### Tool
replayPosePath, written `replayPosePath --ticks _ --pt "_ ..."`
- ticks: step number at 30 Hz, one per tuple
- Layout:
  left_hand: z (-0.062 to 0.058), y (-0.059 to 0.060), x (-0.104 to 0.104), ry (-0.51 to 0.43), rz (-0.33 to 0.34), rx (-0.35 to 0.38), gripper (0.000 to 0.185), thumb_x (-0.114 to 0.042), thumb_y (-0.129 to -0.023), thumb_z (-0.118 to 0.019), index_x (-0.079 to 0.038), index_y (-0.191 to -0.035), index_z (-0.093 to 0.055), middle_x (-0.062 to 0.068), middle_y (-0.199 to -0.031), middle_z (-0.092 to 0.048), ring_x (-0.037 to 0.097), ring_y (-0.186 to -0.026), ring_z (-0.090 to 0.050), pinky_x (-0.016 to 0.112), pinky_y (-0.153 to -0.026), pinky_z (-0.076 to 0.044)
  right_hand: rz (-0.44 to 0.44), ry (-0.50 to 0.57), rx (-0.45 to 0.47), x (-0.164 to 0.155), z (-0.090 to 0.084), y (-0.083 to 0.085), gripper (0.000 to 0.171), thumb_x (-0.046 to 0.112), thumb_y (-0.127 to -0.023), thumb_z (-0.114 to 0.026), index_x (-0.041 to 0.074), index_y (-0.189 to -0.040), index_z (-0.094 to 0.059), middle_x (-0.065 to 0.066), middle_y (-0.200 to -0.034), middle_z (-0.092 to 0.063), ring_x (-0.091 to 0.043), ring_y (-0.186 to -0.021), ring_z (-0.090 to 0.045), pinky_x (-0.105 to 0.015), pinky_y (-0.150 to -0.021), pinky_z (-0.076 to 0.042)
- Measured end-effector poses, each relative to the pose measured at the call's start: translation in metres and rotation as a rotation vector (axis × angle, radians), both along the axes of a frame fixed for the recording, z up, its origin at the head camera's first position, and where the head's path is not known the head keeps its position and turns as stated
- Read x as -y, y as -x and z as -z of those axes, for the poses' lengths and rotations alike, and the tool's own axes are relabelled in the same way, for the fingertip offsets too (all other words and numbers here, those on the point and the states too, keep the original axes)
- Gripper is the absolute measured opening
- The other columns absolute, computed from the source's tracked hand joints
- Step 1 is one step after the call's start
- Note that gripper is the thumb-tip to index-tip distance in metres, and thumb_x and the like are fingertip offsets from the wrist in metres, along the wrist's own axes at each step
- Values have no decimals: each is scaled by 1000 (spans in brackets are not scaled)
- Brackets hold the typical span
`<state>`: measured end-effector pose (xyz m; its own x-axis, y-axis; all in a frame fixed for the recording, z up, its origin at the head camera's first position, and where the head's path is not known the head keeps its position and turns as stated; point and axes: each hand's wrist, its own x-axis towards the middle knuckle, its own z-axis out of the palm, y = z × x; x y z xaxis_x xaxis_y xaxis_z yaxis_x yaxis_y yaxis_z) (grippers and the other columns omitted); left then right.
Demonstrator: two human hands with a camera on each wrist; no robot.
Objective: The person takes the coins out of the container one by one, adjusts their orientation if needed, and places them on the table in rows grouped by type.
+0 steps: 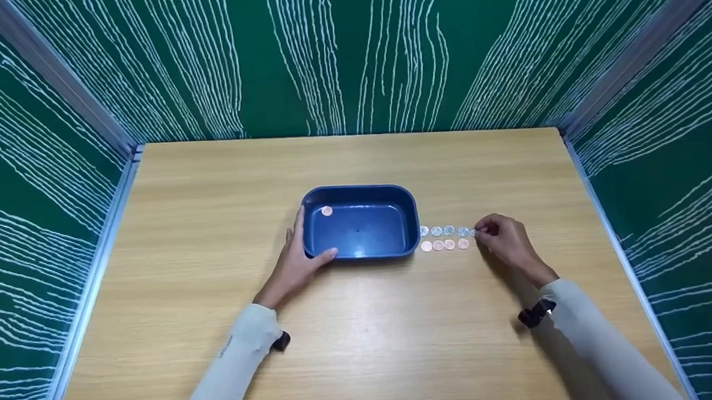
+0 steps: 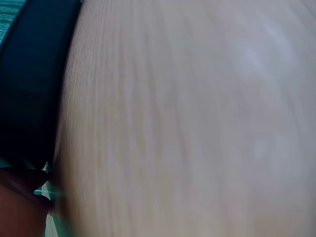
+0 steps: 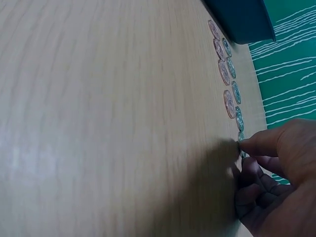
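At the left, the person's left hand (image 1: 296, 258) rests against the near left corner of the blue tub (image 1: 360, 222), its fingers lying straight along the tub's left wall and its thumb laid over the front rim; the hand steadies the tub without curling round it. The left wrist view is blurred and shows only the dark tub wall (image 2: 29, 84) beside the pale wooden table (image 2: 187, 118). The tub sits near the middle of the table (image 1: 362, 344), and a single copper coin (image 1: 327, 211) lies inside it at the far left corner. Just to the right of the tub, two short rows of coins run side by side on the wood: a far row of silver coins (image 1: 442, 230) and a near row of copper coins (image 1: 444, 245), four in each as far as I can see, the first ones lying just beside the tub's right wall. At the right end of the silver row, the right hand (image 1: 507, 239) has its fingers curled, and its fingertips (image 3: 247, 146) pinch the end silver coin (image 3: 241, 137) right at the table surface.
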<state>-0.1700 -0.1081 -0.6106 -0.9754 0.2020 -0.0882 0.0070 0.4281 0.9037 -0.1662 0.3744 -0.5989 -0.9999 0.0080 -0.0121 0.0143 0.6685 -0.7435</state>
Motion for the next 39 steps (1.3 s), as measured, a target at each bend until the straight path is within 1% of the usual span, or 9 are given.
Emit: replayPosePath --ticks 6,12,17,21,23,26,30,33,39 --pt "1 0 0 -2 -3 -18 120 -48 -95 -86 -41 -178 1 8 -186 -7 52 -167 2 76 -128 -15 20 21 14 2 -7 -1 14 -1 -102 -70 -6 -115 -74 -20 -100 -73 -17 -70 -64 -20 -55 -52" --pt "1 0 0 1 9 -10 120 -48 -96 -85 -39 -178 2 9 -186 -6 53 -167 2 76 -128 -15 29 21 -44 11 -18 0 16 0 -102 -71 -7 -116 -76 -20 -102 -75 -21 -83 -66 -16 -67 -51" --pt "1 0 1 2 -4 -9 120 -48 -95 -86 -38 -178 1 9 -186 -7 54 -167 1 77 -128 -14 -26 47 -101 29 -26 10 15 -2 -101 -72 -8 -114 -77 -20 -101 -75 -19 -87 -65 -15 -72 -49" --pt "1 0 1 2 -1 -13 120 -51 -95 -85 -38 -178 0 9 -186 -8 54 -166 1 76 -129 -14 -62 97 -125 47 -34 17 14 -2 -101 -73 -9 -112 -77 -18 -98 -76 -17 -86 -66 -15 -70 -50" --pt "2 0 0 2 1 -11 120 -51 -95 -85 -39 -178 0 8 -186 -8 54 -166 1 75 -129 -14 -79 113 -123 57 -39 20 14 -1 -101 -74 -9 -112 -77 -18 -99 -76 -18 -86 -67 -15 -70 -51" --pt "2 -1 0 0 -2 -2 120 -51 -95 -85 -40 -178 0 8 -186 -8 54 -166 2 76 -128 -14 -104 136 -93 71 -46 23 16 0 -102 -75 -9 -114 -76 -17 -101 -77 -21 -89 -68 -17 -71 -53" --pt "2 -2 0 -2 -1 -7 120 -49 -95 -85 -37 -178 0 9 -186 -7 55 -166 1 77 -128 -13 -143 148 -63 89 -55 28 15 3 -104 -74 -4 -116 -77 -15 -106 -77 -23 -92 -69 -19 -75 -55" --pt "2 -2 -1 -2 3 -11 119 -49 -96 -84 -36 -179 0 9 -186 -6 55 -166 1 77 -128 -13 -173 146 -69 101 -62 33 14 4 -105 -73 -2 -117 -77 -14 -108 -77 -24 -93 -69 -19 -76 -56" --pt "0 -2 -1 -2 6 -22 120 -48 -96 -85 -35 -179 1 9 -186 -6 53 -167 -1 74 -130 -12 -239 147 -84 124 -67 46 18 2 -104 -73 -7 -118 -77 -15 -107 -78 -26 -91 -69 -19 -76 -56"
